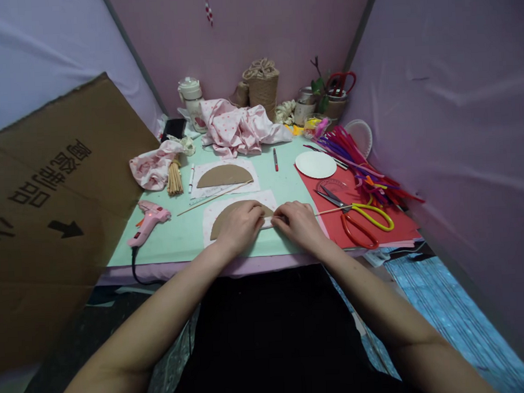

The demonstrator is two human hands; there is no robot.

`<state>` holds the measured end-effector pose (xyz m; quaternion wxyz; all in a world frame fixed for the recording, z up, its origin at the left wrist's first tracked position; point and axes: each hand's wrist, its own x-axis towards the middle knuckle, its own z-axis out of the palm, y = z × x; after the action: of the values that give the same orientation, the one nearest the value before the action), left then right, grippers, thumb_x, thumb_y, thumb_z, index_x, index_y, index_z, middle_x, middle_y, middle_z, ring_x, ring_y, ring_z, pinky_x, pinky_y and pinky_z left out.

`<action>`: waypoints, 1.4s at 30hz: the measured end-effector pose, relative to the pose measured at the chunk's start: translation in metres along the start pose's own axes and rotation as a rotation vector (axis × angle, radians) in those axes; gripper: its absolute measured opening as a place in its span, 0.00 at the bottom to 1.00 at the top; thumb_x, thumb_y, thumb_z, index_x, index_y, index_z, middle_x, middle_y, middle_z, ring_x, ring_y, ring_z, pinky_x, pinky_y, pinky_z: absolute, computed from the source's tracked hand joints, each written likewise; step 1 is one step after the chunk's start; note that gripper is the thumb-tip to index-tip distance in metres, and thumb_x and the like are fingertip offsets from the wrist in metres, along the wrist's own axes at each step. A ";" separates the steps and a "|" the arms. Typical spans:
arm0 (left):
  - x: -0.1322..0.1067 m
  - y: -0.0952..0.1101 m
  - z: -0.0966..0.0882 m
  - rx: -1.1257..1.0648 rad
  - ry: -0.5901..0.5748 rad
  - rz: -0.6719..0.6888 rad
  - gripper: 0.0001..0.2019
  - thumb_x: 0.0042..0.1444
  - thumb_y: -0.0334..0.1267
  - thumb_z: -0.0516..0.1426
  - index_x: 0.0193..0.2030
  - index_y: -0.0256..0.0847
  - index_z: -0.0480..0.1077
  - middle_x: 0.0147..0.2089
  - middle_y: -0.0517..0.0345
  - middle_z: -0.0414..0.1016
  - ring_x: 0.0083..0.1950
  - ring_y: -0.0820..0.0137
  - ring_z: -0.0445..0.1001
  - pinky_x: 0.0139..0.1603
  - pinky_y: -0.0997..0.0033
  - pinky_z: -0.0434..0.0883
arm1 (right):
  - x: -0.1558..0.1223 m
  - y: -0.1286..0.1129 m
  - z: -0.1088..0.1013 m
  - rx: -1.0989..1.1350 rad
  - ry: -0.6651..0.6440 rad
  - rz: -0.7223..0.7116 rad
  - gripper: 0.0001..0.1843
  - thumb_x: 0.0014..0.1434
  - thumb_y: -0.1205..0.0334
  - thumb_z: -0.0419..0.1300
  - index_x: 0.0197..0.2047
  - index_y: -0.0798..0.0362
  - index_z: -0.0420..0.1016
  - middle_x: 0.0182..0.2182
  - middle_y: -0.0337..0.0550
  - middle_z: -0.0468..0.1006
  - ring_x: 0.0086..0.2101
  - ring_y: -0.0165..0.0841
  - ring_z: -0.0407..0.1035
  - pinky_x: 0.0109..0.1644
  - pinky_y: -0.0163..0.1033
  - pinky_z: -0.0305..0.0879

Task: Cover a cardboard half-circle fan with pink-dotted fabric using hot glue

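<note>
My left hand (pixel 245 225) lies over a brown cardboard half-circle (pixel 223 219), its fingers closed at the edge of the pale cloth (pixel 267 222) underneath. Close beside it, my right hand (pixel 298 222) pinches the same cloth near the half-circle's right corner. Both sets of fingertips are partly hidden. A thin wooden stick (pixel 330 211) sticks out to the right from beside my right hand; whether the fingers hold it cannot be seen. Farther back, a second cardboard half-circle (pixel 224 176) rests on another piece of cloth (pixel 247 164), with a thin stick (pixel 210 199) in front.
A pink glue gun (pixel 148 222) lies left, near a bundle of sticks (pixel 174 178). On the right, scissors (pixel 361 220) and a white disc (pixel 316 164) lie on red sheets (pixel 389 228), beside colourful pipe cleaners (pixel 365 163). Crumpled cloth (pixel 241 128) sits behind; a cardboard panel (pixel 63 217) stands left.
</note>
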<state>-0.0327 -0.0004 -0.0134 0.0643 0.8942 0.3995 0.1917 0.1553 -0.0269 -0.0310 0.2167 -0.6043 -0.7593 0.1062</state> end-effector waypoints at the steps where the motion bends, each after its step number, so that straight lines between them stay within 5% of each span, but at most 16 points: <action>1: 0.001 0.001 0.000 -0.024 -0.008 0.008 0.09 0.64 0.33 0.53 0.41 0.40 0.74 0.49 0.51 0.77 0.45 0.64 0.74 0.45 0.63 0.71 | 0.000 0.001 0.000 0.023 0.002 0.002 0.05 0.63 0.60 0.60 0.37 0.50 0.76 0.36 0.44 0.81 0.40 0.39 0.69 0.45 0.43 0.51; 6: 0.006 0.002 0.002 -0.134 -0.027 -0.010 0.09 0.66 0.38 0.53 0.41 0.44 0.75 0.44 0.55 0.78 0.44 0.63 0.73 0.45 0.62 0.69 | -0.005 0.018 -0.005 0.130 0.032 -0.057 0.07 0.62 0.59 0.61 0.44 0.50 0.75 0.40 0.45 0.81 0.43 0.41 0.70 0.48 0.45 0.54; 13: 0.007 0.002 0.000 -0.124 -0.024 -0.023 0.08 0.64 0.40 0.56 0.39 0.46 0.77 0.49 0.57 0.78 0.48 0.60 0.71 0.50 0.60 0.67 | -0.021 0.041 -0.007 0.117 0.057 -0.096 0.07 0.65 0.61 0.57 0.39 0.49 0.77 0.40 0.46 0.80 0.43 0.40 0.69 0.49 0.47 0.52; 22: 0.006 0.000 0.000 -0.142 -0.064 0.034 0.08 0.65 0.38 0.55 0.38 0.47 0.77 0.48 0.59 0.79 0.50 0.62 0.73 0.55 0.57 0.64 | -0.017 0.046 0.001 0.111 0.077 -0.143 0.11 0.67 0.62 0.56 0.37 0.48 0.80 0.38 0.44 0.80 0.42 0.38 0.67 0.49 0.46 0.52; 29: 0.010 0.005 -0.002 -0.270 -0.074 -0.078 0.08 0.65 0.42 0.56 0.39 0.46 0.75 0.42 0.59 0.81 0.45 0.63 0.74 0.53 0.57 0.66 | -0.017 0.047 0.000 0.100 0.065 -0.161 0.11 0.67 0.62 0.56 0.37 0.48 0.80 0.38 0.44 0.80 0.41 0.39 0.67 0.47 0.45 0.54; 42: 0.006 0.000 0.000 -0.181 -0.114 0.039 0.10 0.68 0.42 0.53 0.45 0.51 0.77 0.47 0.62 0.80 0.53 0.64 0.72 0.58 0.56 0.60 | -0.018 0.046 0.001 0.079 0.058 -0.146 0.09 0.66 0.63 0.57 0.38 0.48 0.81 0.38 0.45 0.79 0.42 0.39 0.67 0.47 0.45 0.55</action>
<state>-0.0296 0.0040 -0.0120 0.1639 0.9016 0.3589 0.1772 0.1981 -0.0330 -0.0546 0.2695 -0.5411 -0.7900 0.1023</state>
